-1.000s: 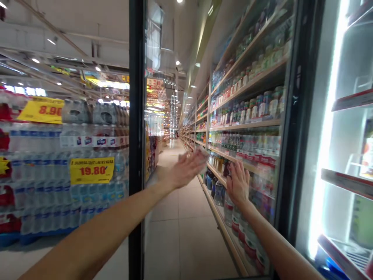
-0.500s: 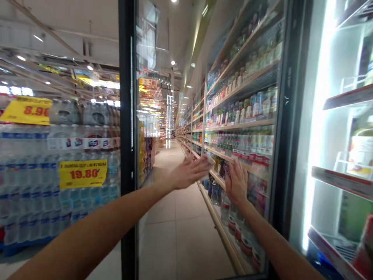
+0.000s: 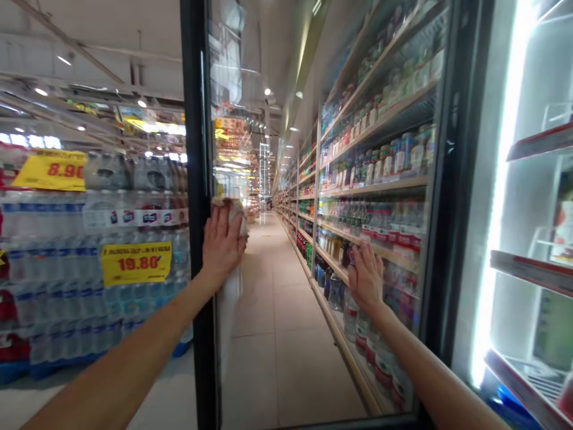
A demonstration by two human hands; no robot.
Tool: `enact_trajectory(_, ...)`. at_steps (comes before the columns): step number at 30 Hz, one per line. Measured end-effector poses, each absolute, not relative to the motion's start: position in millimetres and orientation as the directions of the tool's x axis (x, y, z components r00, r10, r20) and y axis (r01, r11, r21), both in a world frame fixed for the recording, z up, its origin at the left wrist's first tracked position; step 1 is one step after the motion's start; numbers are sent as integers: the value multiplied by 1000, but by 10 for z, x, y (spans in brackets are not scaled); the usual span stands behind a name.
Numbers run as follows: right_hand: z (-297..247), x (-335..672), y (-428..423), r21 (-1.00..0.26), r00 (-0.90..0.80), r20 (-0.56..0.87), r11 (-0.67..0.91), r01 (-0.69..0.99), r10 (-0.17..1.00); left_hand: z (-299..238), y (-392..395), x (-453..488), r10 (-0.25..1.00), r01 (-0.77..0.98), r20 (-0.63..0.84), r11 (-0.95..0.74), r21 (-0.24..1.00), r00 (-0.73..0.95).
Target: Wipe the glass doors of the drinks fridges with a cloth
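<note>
An open glass fridge door (image 3: 277, 370) with a black frame (image 3: 196, 149) stands in front of me. My left hand (image 3: 221, 248) lies against the glass near the door's left edge and presses a pale crumpled cloth (image 3: 234, 210) under its fingertips. My right hand (image 3: 366, 279) rests flat on the glass further right, fingers stretched and apart, holding nothing. Through the glass I see a shop aisle and its shelves.
To the right is the lit fridge interior (image 3: 514, 179) with red-edged shelves (image 3: 532, 272). Stacked packs of water bottles (image 3: 67, 298) with yellow price signs (image 3: 136, 263) stand on the left. Long shelves of drinks (image 3: 380, 179) line the tiled aisle (image 3: 277, 310).
My left hand with the cloth has swept left across the glass, from beside my right hand to the door's left edge. The right hand has stayed in place.
</note>
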State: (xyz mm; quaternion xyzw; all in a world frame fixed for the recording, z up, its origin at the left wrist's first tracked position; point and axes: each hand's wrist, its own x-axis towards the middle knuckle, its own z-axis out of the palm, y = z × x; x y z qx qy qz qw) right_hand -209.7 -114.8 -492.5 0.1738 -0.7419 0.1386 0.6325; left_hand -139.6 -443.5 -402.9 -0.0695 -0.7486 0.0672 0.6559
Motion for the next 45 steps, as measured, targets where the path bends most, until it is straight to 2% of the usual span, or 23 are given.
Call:
enact_trajectory(2, -4929, -2094, -1166, -5, -152, 986, 903, -429, -66, -4504, -4467, -1335, 202, 10, 971, 979, -202, -130)
enact_trajectory(3, -4932, -2094, -1176, -15, -160, 985, 905, -426, -59, -4735, -4454, -1308, 275, 25, 951, 961, -274, -142)
enact_trajectory(5, -4940, -2100, -1191, -16, -159, 986, 907, -420, -56, -5086, -4403, -1275, 590, 142, 793, 807, -574, -151)
enact_trajectory(6, -4944, -2105, -1195, -12, -152, 987, 910, -415, -56, -5173, -4380, -1275, 690, 183, 705, 724, -665, -165)
enact_trajectory(8, -4949, -2114, -1194, -5, -141, 988, 913, -409, -58, -5135, -4362, -1308, 747, 209, 639, 665, -717, -182)
enact_trajectory(10, -4951, -2118, -1187, -1, -135, 989, 912, -409, -60, -4891, -4383, -1368, 600, 138, 780, 800, -584, -177)
enact_trajectory(13, -4948, -2110, -1186, -12, -154, 986, 909, -417, -58, -4576, -4427, -1436, 211, 32, 970, 977, -209, -118)
enact_trajectory(14, -4946, -2106, -1190, -19, -157, 986, 909, -416, -51, -4571, -4432, -1436, 141, 20, 985, 990, -140, -103)
enact_trajectory(15, -4945, -2100, -1198, -25, -159, 986, 910, -414, -45, -4624, -4433, -1423, 153, 31, 983, 988, -151, -98)
enact_trajectory(18, -4933, -2080, -1233, -11, -141, 989, 914, -407, -51, -4931, -4431, -1340, 550, 157, 824, 833, -530, -139)
enact_trajectory(20, -4915, -2063, -1262, 36, -121, 988, 914, -404, -92, -4991, -4430, -1311, 727, 232, 667, 685, -690, -163)
enact_trajectory(22, -4887, -2045, -1294, 81, -100, 986, 910, -407, -132, -4794, -4415, -1335, 702, 219, 691, 711, -668, -172)
enact_trajectory(27, -4806, -2015, -1367, 86, -66, 990, 905, -417, -125, -4001, -4269, -1524, 293, 66, 950, 955, -288, -104)
enact_trajectory(29, -4791, -2012, -1382, 79, -86, 988, 902, -425, -127, -3943, -4178, -1551, 425, 95, 895, 905, -415, -133)
enact_trajectory(31, -4790, -2011, -1385, 82, -105, 984, 897, -434, -141, -3970, -4109, -1538, 738, 221, 648, 675, -704, -187)
enact_trajectory(33, -4794, -2012, -1375, 93, -111, 981, 893, -440, -157, -3926, -4085, -1519, 857, 308, 465, 514, -801, -222)
enact_trajectory(35, -4797, -2012, -1360, 101, -109, 980, 892, -441, -165, -3750, -4105, -1510, 721, 240, 651, 693, -680, -237)
enact_trajectory(37, -4795, -2010, -1348, 107, -108, 979, 888, -447, -173, -3534, -4147, -1516, 406, 112, 898, 913, -392, -169)
enact_trajectory(39, -4792, -2007, -1347, 101, -119, 978, 885, -455, -172, -3424, -4186, -1524, 206, 57, 972, 978, -201, -112)
enact_trajectory(40, -4791, -2006, -1351, 97, -121, 978, 884, -458, -170, -3432, -4200, -1522, 223, 65, 966, 974, -217, -129)
enact_trajectory(42, -4792, -2007, -1363, 87, -123, 979, 884, -459, -160, -3538, -4219, -1503, 441, 153, 866, 897, -416, -234)
enact_trajectory(44, -4795, -2012, -1372, 74, -122, 982, 887, -456, -145, -3642, -4238, -1470, 716, 308, 619, 698, -647, -322)
enact_trajectory(45, -4798, -2014, -1373, 71, -124, 982, 887, -456, -143, -3649, -4248, -1456, 772, 355, 538, 634, -687, -338)
